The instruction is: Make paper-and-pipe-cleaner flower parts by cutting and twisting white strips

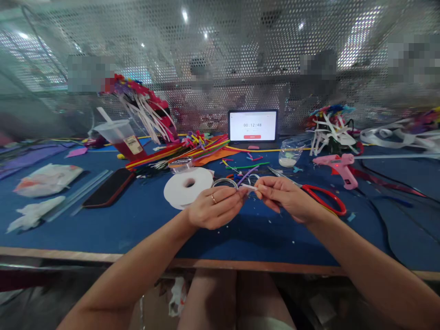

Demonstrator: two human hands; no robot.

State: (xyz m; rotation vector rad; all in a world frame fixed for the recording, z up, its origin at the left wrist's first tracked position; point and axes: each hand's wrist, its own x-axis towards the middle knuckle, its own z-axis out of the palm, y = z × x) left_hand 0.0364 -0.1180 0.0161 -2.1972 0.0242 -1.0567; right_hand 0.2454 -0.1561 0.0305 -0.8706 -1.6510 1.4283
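My left hand [216, 207], a ring on one finger, is closed on a thin silvery-white hoop [225, 182]. With fingertips pinched, my right hand [283, 195] grips one end of a narrow white strip [249, 187], which reaches across to my left fingertips. Just behind the fingers shows a purple pipe cleaner [250, 173]; whether it is held I cannot tell. To the left of my left hand lies a wide roll of white ribbon [172, 187]. Red-handled scissors [326, 200] lie beside my right wrist, partly hidden by that hand.
A pink glue gun [340, 167] with its cord lies at the right. Behind stand a lit tablet [253, 126] and a clear plastic cup [288, 153]. Bundled pipe cleaners [195, 142], a drink cup [122, 137] and a phone [109, 189] occupy the left. The table edge [240, 267] is near.
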